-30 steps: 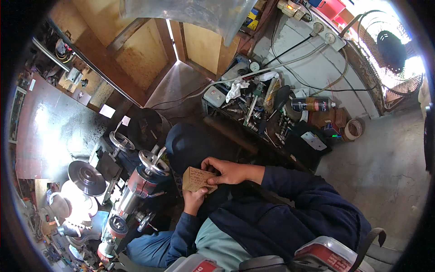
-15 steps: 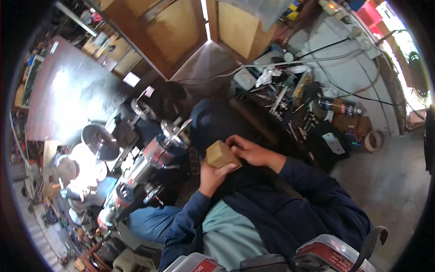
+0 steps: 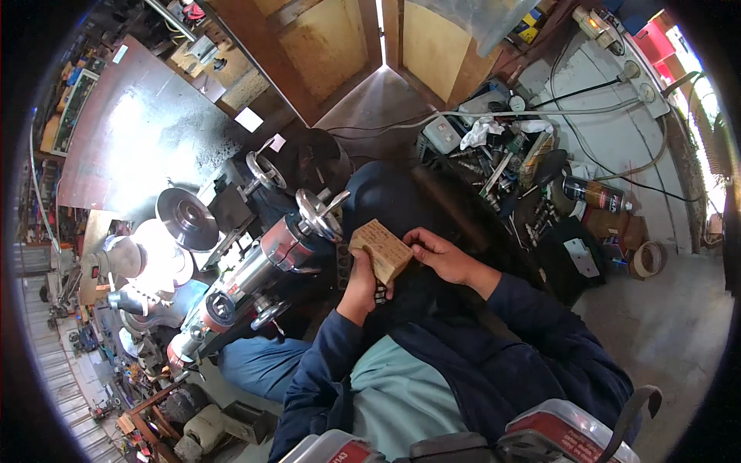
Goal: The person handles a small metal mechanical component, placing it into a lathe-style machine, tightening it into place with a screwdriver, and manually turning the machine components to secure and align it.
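A small tan cardboard box [image 3: 385, 245], with faded markings on top, is tilted above my lap. My left hand [image 3: 363, 282] is closed around its left and lower side, thumb along the near face. A small dark segmented piece [image 3: 380, 292] shows under the box beside the left fingers; I cannot make out what it is. Bent together, the fingers of my right hand [image 3: 440, 258] meet the box's right corner. Some of those fingertips are hidden.
To the left stands a lathe-like machine [image 3: 251, 270] with handwheels [image 3: 319, 214], close to my left arm. Beyond it is a bright lamp [image 3: 158, 255]. Tools and a spray can [image 3: 594, 193] crowd the right side, with a tape roll [image 3: 647, 259]. Wooden doors [image 3: 320, 50] are ahead.
The box has turned in my left hand, so its marked face now shows more. My right hand has shifted slightly right, from behind the box to its corner. The view has moved a little.
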`<state>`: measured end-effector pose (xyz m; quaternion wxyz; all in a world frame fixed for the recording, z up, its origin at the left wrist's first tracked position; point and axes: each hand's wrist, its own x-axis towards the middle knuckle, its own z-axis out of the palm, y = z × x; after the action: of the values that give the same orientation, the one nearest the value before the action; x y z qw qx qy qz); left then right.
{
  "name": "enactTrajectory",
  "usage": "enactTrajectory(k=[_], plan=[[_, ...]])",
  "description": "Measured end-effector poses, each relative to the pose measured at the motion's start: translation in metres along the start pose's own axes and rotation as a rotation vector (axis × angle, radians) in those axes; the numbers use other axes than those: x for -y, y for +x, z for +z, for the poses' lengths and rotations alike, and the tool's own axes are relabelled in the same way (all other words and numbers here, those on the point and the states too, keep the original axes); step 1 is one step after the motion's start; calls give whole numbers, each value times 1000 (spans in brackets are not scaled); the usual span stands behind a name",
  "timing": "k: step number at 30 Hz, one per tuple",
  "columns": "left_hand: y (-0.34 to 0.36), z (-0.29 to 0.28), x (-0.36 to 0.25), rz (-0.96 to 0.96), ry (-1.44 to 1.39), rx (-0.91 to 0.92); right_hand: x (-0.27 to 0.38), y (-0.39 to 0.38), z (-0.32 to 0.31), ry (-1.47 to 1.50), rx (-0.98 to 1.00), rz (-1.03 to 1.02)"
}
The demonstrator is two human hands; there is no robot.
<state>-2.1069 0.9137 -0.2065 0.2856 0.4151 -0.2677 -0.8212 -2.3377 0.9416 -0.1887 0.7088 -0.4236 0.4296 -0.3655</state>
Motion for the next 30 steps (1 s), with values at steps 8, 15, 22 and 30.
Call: enactTrajectory(k=[8, 15, 22, 30], plan=[[4, -4, 9, -3, 8, 13, 1, -1, 5, -47, -31, 0], [1, 1, 3, 23, 52, 9, 0, 0, 4, -70, -29, 1], [3, -5, 6, 39, 68, 21, -2, 1, 3, -77, -26, 2], [3, -14, 4, 106, 98, 135, 10, -1, 6, -24, -51, 40]])
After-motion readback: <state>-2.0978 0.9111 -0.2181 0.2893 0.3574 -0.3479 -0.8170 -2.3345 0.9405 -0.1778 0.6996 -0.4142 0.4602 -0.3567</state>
